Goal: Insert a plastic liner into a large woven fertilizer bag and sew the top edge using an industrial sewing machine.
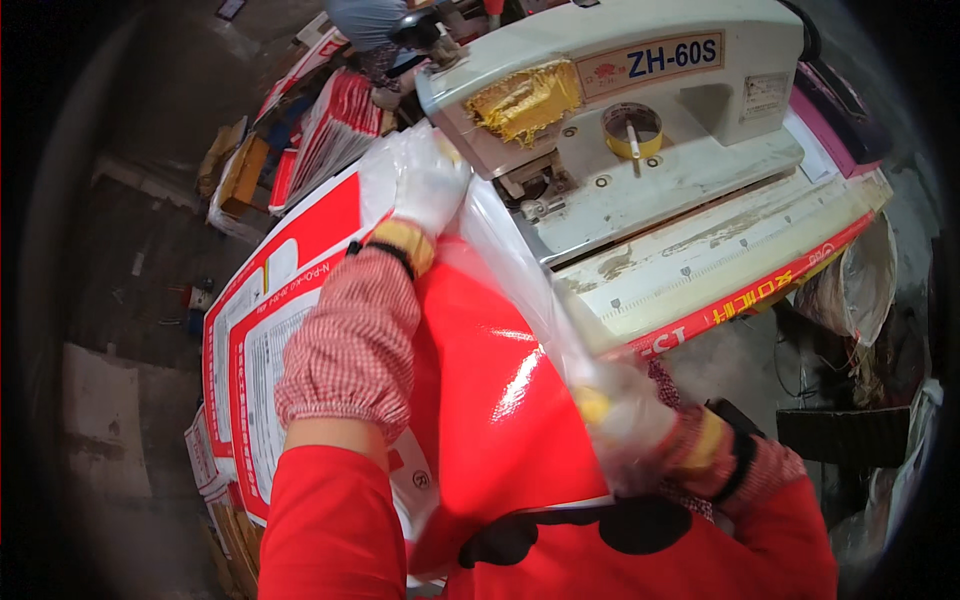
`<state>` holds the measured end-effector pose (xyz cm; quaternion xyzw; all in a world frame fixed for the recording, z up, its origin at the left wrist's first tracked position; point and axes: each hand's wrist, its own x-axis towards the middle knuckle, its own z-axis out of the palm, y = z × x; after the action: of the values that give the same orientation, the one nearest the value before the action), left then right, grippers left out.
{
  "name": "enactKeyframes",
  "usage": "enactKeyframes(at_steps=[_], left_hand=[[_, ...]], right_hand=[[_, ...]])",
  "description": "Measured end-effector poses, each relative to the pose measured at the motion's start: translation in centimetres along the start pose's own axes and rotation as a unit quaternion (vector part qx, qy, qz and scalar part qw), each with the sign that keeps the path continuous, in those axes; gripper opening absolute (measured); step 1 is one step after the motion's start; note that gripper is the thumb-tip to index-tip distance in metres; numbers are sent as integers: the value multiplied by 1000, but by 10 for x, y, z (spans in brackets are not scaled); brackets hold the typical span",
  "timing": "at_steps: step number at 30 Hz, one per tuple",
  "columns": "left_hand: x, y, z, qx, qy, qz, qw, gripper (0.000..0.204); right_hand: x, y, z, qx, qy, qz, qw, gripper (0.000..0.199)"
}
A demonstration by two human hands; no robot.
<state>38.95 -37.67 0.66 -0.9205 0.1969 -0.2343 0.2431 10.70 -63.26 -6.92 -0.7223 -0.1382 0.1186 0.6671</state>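
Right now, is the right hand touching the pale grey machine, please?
Apart. The head view shows a strip of pale table top between the blurred right hand and the pale grey machine.

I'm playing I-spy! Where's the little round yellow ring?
In the head view, the yellow ring sits toward the upper right, on the base of the pale machine, below its sign plate, with a white stick poking over its rim.

Tally: left hand (430,185), 1; right hand (630,425), 1; checked oversleeves (352,345), 2; white machine (690,115), 1; tape roll (622,148), 1; white stick (632,138), 1; yellow pad (525,102), 1; printed bags (268,365), overlapped, uncountable.
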Motion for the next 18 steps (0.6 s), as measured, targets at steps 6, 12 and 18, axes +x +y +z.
enactKeyframes(at_steps=[6,12,18], left_hand=[[-19,14,22,-139,145,136,970,22],[-13,17,40,-277,170,123,938,17],[-22,16,20,-369,57,159,914,14]], right_hand=[[-10,-15,-18,442,85,345,824,27],[-5,-33,-15,163,149,125,967,31],[-12,-35,-22,-311,18,8,950,18]])
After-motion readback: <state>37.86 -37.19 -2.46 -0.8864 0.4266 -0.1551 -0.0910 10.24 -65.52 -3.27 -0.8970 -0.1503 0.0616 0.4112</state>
